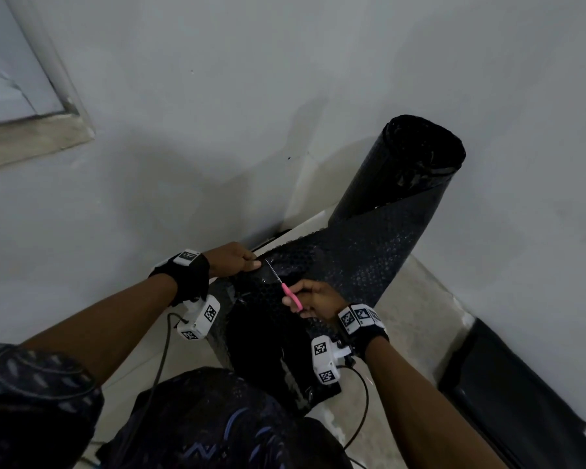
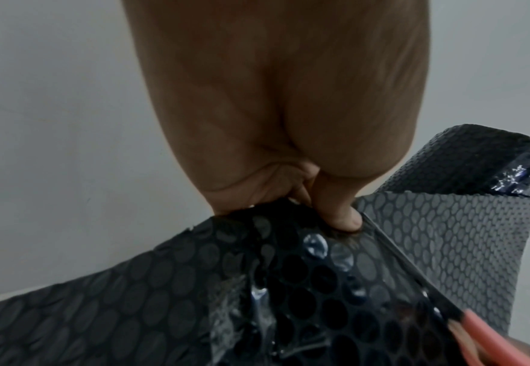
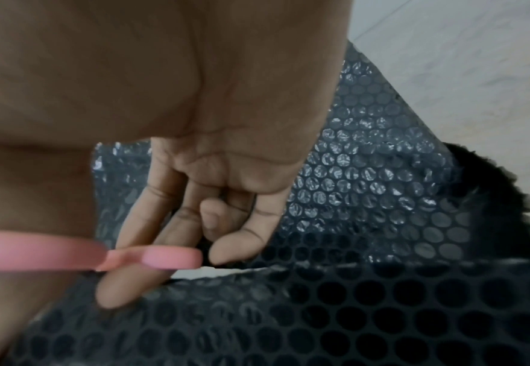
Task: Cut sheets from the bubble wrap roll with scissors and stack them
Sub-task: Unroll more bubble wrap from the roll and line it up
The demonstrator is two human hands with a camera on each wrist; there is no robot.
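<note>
Here the black bubble wrap roll [image 1: 400, 177] stands on the floor [image 1: 416, 299] in the wall corner, its sheet [image 1: 345, 255] drawn out. The left hand [image 1: 232, 258] pinches the sheet's far edge; the right hand [image 1: 318, 296] grips pink scissors [image 1: 286, 287], blades nearly at that edge. A dark stack [image 1: 515, 397] lies along the right wall.

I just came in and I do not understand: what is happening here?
A person is cutting black bubble wrap pulled out from a roll that leans in the corner. The left hand pinches the sheet's far edge, while the right hand works pink-handled scissors whose blades reach close to that edge.
</note>
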